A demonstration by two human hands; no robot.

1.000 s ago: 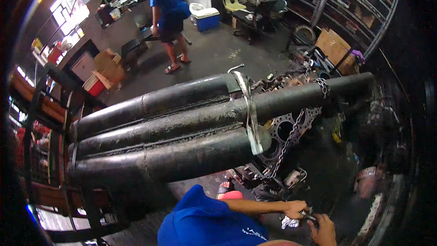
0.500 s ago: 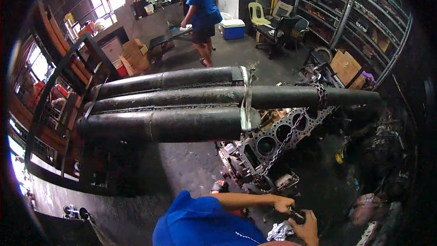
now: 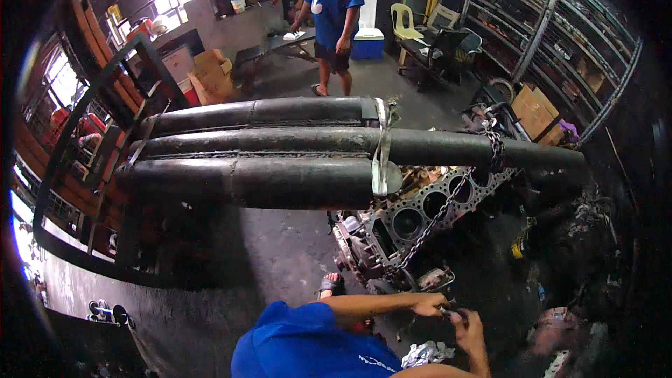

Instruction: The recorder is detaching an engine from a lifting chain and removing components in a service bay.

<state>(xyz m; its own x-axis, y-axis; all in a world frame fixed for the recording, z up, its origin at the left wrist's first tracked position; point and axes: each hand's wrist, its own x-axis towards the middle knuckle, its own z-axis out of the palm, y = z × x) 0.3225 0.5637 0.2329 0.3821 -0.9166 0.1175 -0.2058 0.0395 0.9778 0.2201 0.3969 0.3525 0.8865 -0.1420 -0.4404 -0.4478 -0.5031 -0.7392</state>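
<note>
Small, greyish, indistinct piece (image 3: 449,313) within narrow left grip (image 3: 428,304) and narrow right grip (image 3: 470,332).

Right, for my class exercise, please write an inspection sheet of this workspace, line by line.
Surface: dark floor, patchy and stained.
Job's things: small object between the hands, too small to identify.
Clutter: crumpled white cloth or paper; engine block with a chain running across it.
Hands: left hand, fingers on the small object; right hand close against it, grip unclear.
Cables: nothing seen.
Surroundings: three dark pipes, the chain looped round the longest; person in blue shirt; blue-and-white cooler; shelving.
</note>
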